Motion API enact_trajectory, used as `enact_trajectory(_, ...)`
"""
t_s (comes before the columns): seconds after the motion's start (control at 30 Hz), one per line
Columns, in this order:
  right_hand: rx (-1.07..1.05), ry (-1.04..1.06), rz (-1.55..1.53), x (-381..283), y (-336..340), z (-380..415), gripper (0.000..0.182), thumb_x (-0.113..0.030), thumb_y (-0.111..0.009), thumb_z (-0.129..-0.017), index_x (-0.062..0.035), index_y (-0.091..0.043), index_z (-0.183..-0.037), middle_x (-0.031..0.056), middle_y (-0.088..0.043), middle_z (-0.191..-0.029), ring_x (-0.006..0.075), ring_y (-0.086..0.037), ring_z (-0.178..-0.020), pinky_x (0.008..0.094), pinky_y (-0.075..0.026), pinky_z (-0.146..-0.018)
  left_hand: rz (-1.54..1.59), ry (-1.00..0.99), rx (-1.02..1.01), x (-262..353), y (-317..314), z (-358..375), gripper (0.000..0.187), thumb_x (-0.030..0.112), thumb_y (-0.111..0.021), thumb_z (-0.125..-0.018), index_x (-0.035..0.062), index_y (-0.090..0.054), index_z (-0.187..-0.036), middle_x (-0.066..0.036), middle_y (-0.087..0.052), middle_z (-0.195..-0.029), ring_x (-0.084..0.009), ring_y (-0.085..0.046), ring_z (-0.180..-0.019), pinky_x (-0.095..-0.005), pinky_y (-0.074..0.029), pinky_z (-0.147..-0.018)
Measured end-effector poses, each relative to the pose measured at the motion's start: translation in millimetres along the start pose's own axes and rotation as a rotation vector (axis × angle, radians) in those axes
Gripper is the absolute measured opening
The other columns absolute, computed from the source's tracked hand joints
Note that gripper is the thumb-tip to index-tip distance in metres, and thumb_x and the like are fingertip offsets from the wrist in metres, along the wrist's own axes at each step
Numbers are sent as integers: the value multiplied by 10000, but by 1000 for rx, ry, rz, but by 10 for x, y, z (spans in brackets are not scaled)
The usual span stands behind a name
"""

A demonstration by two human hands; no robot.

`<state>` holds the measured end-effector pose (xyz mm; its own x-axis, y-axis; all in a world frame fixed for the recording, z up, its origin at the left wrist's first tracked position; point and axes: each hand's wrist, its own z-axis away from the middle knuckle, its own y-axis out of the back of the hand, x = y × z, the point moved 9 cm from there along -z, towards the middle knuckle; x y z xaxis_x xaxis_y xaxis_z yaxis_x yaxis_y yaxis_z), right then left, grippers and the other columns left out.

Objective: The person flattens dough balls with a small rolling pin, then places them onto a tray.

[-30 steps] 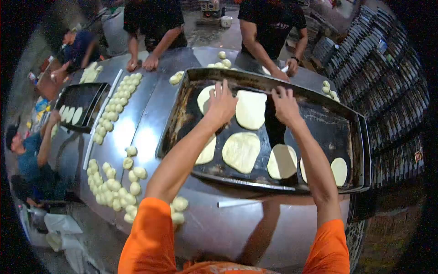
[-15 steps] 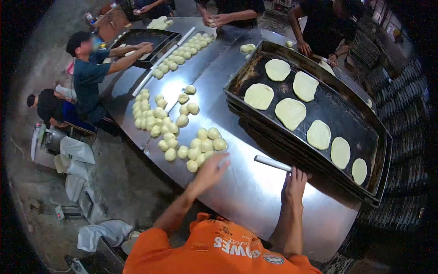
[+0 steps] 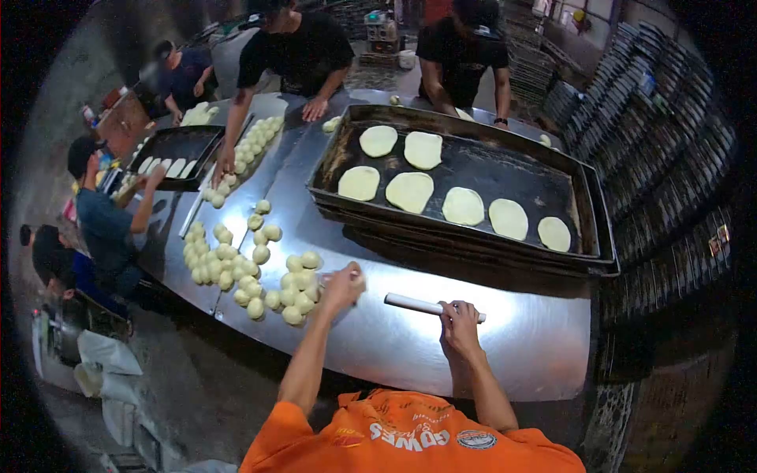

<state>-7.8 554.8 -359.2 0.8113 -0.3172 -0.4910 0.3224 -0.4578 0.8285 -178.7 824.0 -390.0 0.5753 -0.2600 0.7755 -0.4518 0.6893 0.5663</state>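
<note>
Closed round a pale dough ball (image 3: 359, 280), my left hand (image 3: 342, 288) is just above the metal table, right of a cluster of dough balls (image 3: 296, 285). My right hand (image 3: 460, 326) grips a light rolling pin (image 3: 418, 304) near its right end; the pin lies over the table in front of me. Beyond the hands, a large dark baking tray (image 3: 505, 158) holds several flattened dough rounds, among them one at the near side (image 3: 463, 206). More dough balls (image 3: 217, 260) are heaped further left on the table.
The metal table (image 3: 520, 331) curves away at its near left edge. A second tray (image 3: 206, 139) with flat dough is at the far left. Several people stand around the table; one co-worker's hand (image 3: 224, 162) touches a row of dough balls (image 3: 254, 146). Tray racks (image 3: 662, 150) stand at right.
The camera view has turned. My left hand has gone from open beside the dough balls to closed round one, and moved right of the cluster. A co-worker now reaches to the dough row.
</note>
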Motion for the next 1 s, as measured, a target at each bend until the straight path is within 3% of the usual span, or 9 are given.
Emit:
enact_trajectory(0.07, 23, -66, -5, 112, 110, 59, 275, -126, -588, -933, -122, -652, -1201, 130, -574, -1102, 351, -503, -1083, 478, -383, -939, 247, -451, -126, 960, -231, 410, 388, 270, -792, -853, 61, -572, -1095, -46, -643, -1035, -175, -631, -896, -333, -519, -806)
enact_trajectory(0.1, 38, -87, 10, 216, 109, 79, 268, -110, -581, -932, -103, -663, -1187, 140, -577, -1088, 351, -505, -1073, 474, -383, -938, 589, -241, -367, 1141, -477, 616, 388, 258, -798, -855, 61, -564, -1092, -17, -612, -1034, -156, -617, -960, -324, -510, -847)
enact_trajectory(0.2, 101, -118, 68, 469, 156, 135, 369, -84, -638, -872, -171, -671, -1229, 107, -585, -1098, 329, -502, -1059, 461, -382, -924, 957, -332, -500, 1326, -885, 899, 343, 252, -783, -871, 72, -572, -1073, -6, -609, -1028, -145, -612, -989, -318, -514, -850)
enact_trajectory(0.3, 81, -126, 85, 605, 135, 169, 363, -117, -631, -895, -154, -657, -1255, 125, -581, -1114, 336, -497, -1054, 469, -381, -929, 104, -118, -117, 429, -1243, 774, 336, 203, -745, -880, 11, -606, -1117, -122, -647, -1043, -258, -648, -936, -374, -522, -827)
enact_trajectory(0.4, 85, -122, 205, 327, 247, 218, 417, -150, -623, -908, -122, -587, -1322, 160, -563, -1257, 391, -477, -1128, 549, -338, -984, -70, -159, 320, 423, -899, 1230, 360, 206, -708, -889, -9, -630, -1167, -164, -600, -1234, -363, -566, -1087, -421, -464, -939)
enact_trajectory(0.63, -228, 223, 174, -626, -502, 442, 360, -289, -549, -956, -166, -634, -1284, -8, -586, -1364, 353, -419, -1277, 609, -252, -1077, -683, -458, 343, 550, -1233, 1595, 417, 229, -617, -934, 67, -581, -1317, -130, -545, -1364, -396, -443, -1227, -506, -353, -1051)
enact_trajectory(0.73, -372, 65, 123, -348, -281, 371, 316, -319, -531, -968, -149, -715, -1160, 5, -610, -1325, 383, -414, -1271, 624, -232, -1076, -555, -360, 349, 547, -868, 1388, 378, 289, -617, -937, 45, -656, -1223, -111, -552, -1375, -398, -434, -1241, -515, -360, -1031)
enact_trajectory(0.9, 75, -201, 153, 613, 324, 387, 361, -184, -659, -880, -140, -666, -1238, 114, -631, -1174, 345, -502, -1119, 509, -351, -992, -321, -386, 504, 637, -341, 1247, 319, 268, -621, -942, 27, -681, -1143, -167, -573, -1342, -417, -454, -1289, -504, -395, -1055)
enact_trajectory(1.0, -15, -35, 123, 469, 181, 327, 393, -177, -682, -866, -143, -647, -1256, 113, -621, -1139, 341, -509, -1089, 509, -365, -973, -351, -462, 497, 815, -459, 994, 297, 223, -600, -955, 8, -673, -1146, -182, -571, -1349, -397, -460, -1318, -496, -397, -1075)
